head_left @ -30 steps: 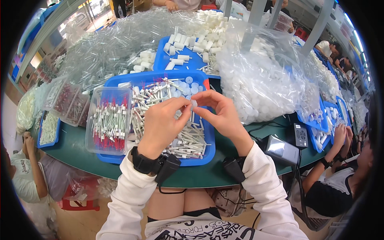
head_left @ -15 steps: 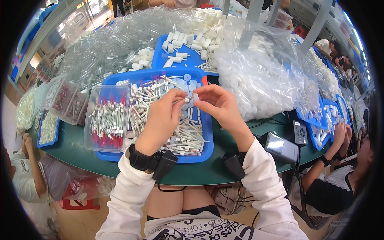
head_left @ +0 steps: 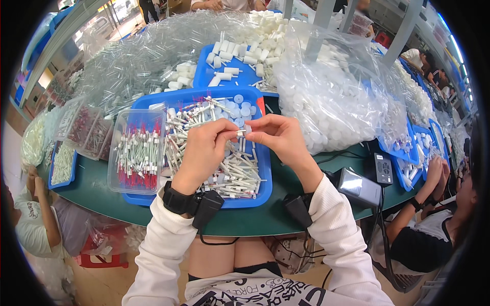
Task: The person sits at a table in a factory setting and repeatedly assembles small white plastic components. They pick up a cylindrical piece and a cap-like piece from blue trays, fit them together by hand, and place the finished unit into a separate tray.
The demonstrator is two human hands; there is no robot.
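Above the blue tray (head_left: 263, 183), my left hand (head_left: 201, 150) pinches a thin white stick (head_left: 240, 133) between thumb and forefinger. My right hand (head_left: 286, 140) grips a small translucent white disc (head_left: 248, 129) by its edge. Stick and disc meet between my fingertips; whether one sits inside the other is too small to tell. Beneath my hands lie loose white sticks (head_left: 240, 173) and more discs (head_left: 240, 108). At the tray's left, a clear plastic box (head_left: 112, 171) holds white sticks with red ends.
A second blue tray (head_left: 244, 79) behind carries white cylinders. Bags of clear tubes (head_left: 148, 56) and of white discs (head_left: 326, 107) crowd the back. On the green table (head_left: 245, 222), a black-and-silver device (head_left: 357, 188) stands at the right. A co-worker's hands (head_left: 436, 173) work farther right.
My fingertips have drawn closer together, bringing the stick up against the disc. My left hand has shifted slightly left and down, while the right is nearly in place.
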